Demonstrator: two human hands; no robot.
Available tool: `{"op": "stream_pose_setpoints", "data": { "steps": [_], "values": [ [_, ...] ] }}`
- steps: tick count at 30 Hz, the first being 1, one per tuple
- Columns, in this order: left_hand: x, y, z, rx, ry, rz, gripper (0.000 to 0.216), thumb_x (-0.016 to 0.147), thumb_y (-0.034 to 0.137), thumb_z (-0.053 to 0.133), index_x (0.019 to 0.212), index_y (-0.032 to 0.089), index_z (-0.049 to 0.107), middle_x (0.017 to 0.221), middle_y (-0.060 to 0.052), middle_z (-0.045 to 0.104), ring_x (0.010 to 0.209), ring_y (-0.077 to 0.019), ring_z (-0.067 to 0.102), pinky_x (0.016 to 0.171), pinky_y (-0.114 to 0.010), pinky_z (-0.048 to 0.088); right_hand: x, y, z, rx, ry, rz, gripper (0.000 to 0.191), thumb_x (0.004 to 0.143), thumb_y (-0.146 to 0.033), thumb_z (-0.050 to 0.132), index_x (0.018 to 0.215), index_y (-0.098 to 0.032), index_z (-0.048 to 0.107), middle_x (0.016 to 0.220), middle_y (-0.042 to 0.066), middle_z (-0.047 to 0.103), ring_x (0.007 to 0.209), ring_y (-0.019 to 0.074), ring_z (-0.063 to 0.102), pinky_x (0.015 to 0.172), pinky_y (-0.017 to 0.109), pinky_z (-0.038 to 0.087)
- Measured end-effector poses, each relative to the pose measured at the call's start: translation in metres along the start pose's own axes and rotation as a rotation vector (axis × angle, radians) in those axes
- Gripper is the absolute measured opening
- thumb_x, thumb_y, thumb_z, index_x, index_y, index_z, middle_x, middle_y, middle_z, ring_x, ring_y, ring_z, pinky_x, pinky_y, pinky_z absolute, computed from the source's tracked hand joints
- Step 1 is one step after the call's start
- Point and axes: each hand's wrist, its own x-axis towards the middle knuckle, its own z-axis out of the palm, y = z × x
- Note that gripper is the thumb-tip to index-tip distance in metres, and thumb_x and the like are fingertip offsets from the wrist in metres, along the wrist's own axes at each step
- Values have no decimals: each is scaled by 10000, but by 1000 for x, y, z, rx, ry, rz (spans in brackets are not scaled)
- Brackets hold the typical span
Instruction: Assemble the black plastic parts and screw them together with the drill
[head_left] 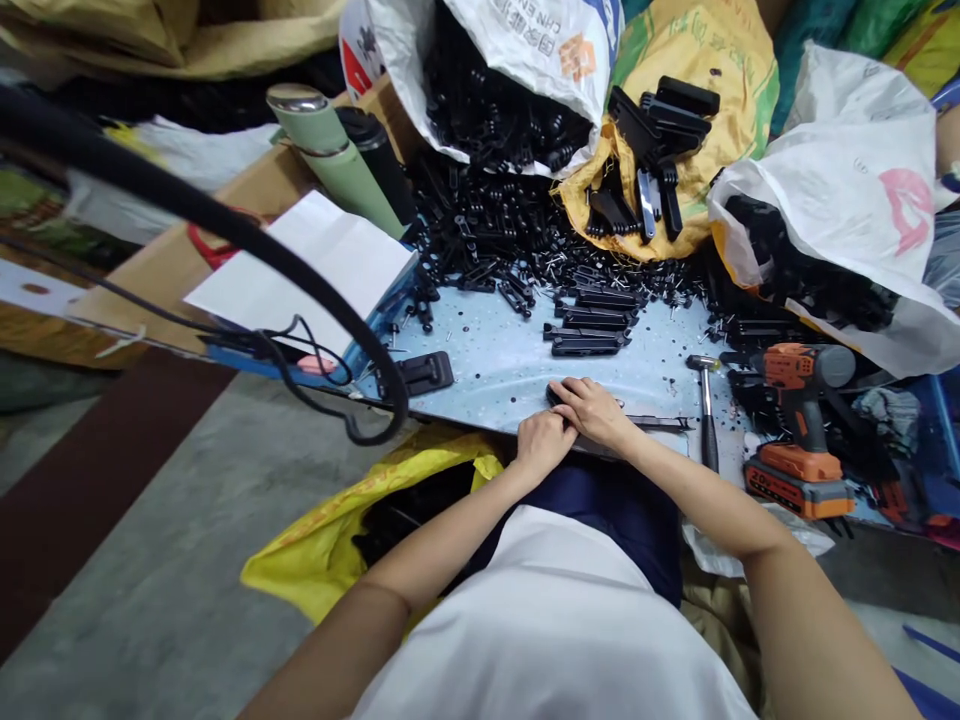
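My left hand [544,440] and my right hand [595,410] meet at the near edge of a light blue table [495,360]. The right hand's fingers curl over a small black plastic part [553,396] and press it on the table. Tucked under the right hand, the left hand is closed at the same part. A thin dark strip [660,423] runs right from the hands along the table edge. Three long black assembled pieces [589,325] lie in a row just beyond the hands.
A hammer [706,405] and an orange cordless drill [799,425] lie to the right. Heaps of black parts spill from white and yellow sacks [525,40] at the back. A green flask [330,150], white paper [315,265], a black cable [225,225] and a yellow bag [352,530] stand left.
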Motion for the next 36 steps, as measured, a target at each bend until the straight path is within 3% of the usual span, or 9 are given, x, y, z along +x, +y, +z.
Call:
{"op": "stream_pose_setpoints", "data": {
  "steps": [3,6,9,13,19,27,30,32,36],
  "values": [
    [4,-13,2,34,159,198,288,861,292,436,797,136,669,769,-116,677,761,-238,641,650,-309,462,-14,2,-8,14,72,-52,449,934,-406,285,1269,-174,475,1199,137,532,1012,218,501,840,372,451],
    [17,-25,-3,89,338,541,283,885,319,424,929,147,644,946,-123,663,902,-230,606,748,-317,446,-51,18,-16,-104,236,6,501,896,-507,332,1221,-166,505,1216,151,521,1068,241,487,851,380,428],
    [37,-20,-8,166,267,831,371,891,368,441,1145,118,545,1067,-148,627,949,-229,584,775,-321,426,-90,42,-20,-269,254,184,581,824,-635,365,980,-134,615,916,153,621,838,246,559,684,346,422],
    [56,-4,-8,196,142,871,425,894,442,410,1011,77,592,837,-143,651,808,-228,600,667,-299,422,-108,58,-27,-310,116,206,599,821,-669,320,611,-168,573,550,60,542,529,154,501,509,265,299],
    [54,-9,-10,-45,213,713,546,937,433,238,651,148,606,569,-79,588,570,-174,569,527,-261,377,-96,35,-53,-200,70,108,656,849,-661,197,566,-171,528,504,36,517,448,110,448,468,255,237],
    [-36,-3,-65,-604,141,1053,629,934,479,92,617,193,555,497,-30,510,474,-130,490,494,-258,391,-98,-34,-106,504,135,-342,555,896,-586,211,622,-199,499,466,-8,422,447,110,436,469,257,308],
    [-61,10,-61,-804,174,1062,658,930,475,22,619,196,530,490,-28,517,464,-122,496,490,-256,401,-94,-59,-85,731,235,-399,562,911,-562,133,614,-215,460,462,-11,407,428,110,429,461,260,337],
    [-66,15,-49,-875,282,1066,687,918,497,-15,632,202,536,502,-27,535,488,-124,517,510,-258,421,-88,-71,-55,788,413,-329,615,864,-639,67,638,-223,461,513,7,439,480,126,475,498,271,394],
    [-51,5,-22,-692,457,1072,741,881,583,-20,865,229,631,704,-65,642,732,-174,603,672,-314,481,-59,-71,-4,587,657,177,578,873,-583,80,870,-224,534,879,116,550,883,230,547,762,425,457]
  ]
}}
